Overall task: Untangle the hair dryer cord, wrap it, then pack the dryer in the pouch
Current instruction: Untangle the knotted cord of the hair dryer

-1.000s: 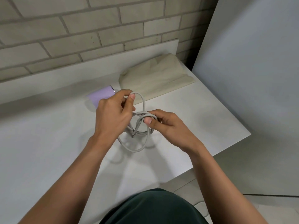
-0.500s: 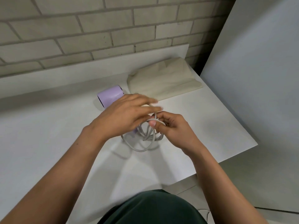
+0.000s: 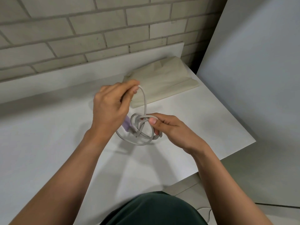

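left hand (image 3: 112, 106) pinched cord (image 3: 145, 101) at frame centre | right hand (image 3: 167, 127) gripped its coils | pouch (image 3: 162, 82) lay above

The hair dryer (image 3: 127, 126) is almost wholly hidden behind the left hand (image 3: 112, 109). Only a lilac strip shows, between that palm and the right hand's (image 3: 170, 129) fingertips. The cord's (image 3: 145, 101) upper end vanishes inside the left hand's curled fingers. Under the right fingers the loops bunch, and how the strands cross cannot be told. The left fingertips cover the pouch's (image 3: 162, 83) near corner. The bottom edge cuts off both forearms.
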Demonstrator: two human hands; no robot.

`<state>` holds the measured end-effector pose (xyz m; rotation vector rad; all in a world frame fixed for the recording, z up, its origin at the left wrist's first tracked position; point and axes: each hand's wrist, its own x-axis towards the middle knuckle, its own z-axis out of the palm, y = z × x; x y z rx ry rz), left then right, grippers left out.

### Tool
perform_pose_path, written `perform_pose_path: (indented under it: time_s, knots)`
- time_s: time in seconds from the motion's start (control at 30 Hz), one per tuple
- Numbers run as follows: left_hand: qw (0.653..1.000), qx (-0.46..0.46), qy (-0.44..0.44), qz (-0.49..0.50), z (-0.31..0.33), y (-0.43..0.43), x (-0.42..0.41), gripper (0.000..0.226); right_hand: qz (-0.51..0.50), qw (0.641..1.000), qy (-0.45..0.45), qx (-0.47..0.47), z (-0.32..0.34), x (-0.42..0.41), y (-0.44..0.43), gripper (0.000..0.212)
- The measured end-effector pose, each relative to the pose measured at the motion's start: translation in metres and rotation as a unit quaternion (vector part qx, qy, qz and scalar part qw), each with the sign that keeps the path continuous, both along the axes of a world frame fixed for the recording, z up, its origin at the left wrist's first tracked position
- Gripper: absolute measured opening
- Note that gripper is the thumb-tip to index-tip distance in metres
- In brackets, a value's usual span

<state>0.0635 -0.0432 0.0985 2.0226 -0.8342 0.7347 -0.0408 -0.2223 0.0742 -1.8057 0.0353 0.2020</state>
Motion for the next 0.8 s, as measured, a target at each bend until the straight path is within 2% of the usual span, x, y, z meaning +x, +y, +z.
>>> perform_pose_path:
  time_s: [0.1,0.2,0.27,0.33,0.4,0.47,0.53,0.6,0.67,0.7,0.73,0.8]
  knots:
    - [0.989,0.08,-0.115,-0.055,0.005,-0.008,-0.005,0.016,0.036,0.998,0.031,-0.044,0.001,0.001,0.004,0.023]
    - [0.988,0.033,-0.146,-0.04,0.014,-0.012,-0.01,0.013,0.04,0.997,0.028,-0.06,0.001,0.003,0.008,0.026]
    - [0.994,-0.027,-0.104,-0.002,0.02,-0.01,-0.01,0.018,0.045,0.995,0.031,-0.078,0.0,0.002,0.008,0.029]
    - [0.993,-0.109,-0.023,0.03,0.025,-0.006,-0.008,0.018,0.045,0.995,0.04,-0.078,-0.002,0.001,0.006,0.03]
    - [0.973,-0.213,0.08,0.041,0.025,0.0,0.0,0.015,0.026,0.997,0.035,-0.064,-0.002,0.0,0.005,0.027]
    - [0.958,-0.24,0.144,0.063,0.019,0.01,0.013,0.015,-0.001,0.998,0.023,-0.054,-0.001,0.0,0.004,0.024]
    - [0.969,-0.139,0.192,0.077,0.011,0.023,0.026,0.018,-0.013,0.998,0.014,-0.067,-0.002,0.002,0.004,0.024]
    - [0.966,0.063,0.232,0.093,-0.001,0.036,0.038,0.017,-0.01,0.997,0.017,-0.075,-0.003,0.003,0.004,0.026]
    - [0.923,0.273,0.243,0.116,-0.011,0.044,0.044,0.016,-0.002,0.997,0.021,-0.077,-0.004,0.002,0.003,0.027]
    - [0.904,0.341,0.237,0.105,-0.013,0.046,0.043,0.019,0.003,0.997,0.024,-0.079,-0.005,0.002,0.002,0.027]
    - [0.899,0.371,0.22,0.075,-0.015,0.045,0.042,0.029,0.011,0.996,0.027,-0.083,-0.005,0.002,0.001,0.027]
    - [0.917,0.362,0.158,-0.047,-0.012,0.039,0.033,0.056,0.028,0.994,0.029,-0.098,-0.006,0.003,0.002,0.026]
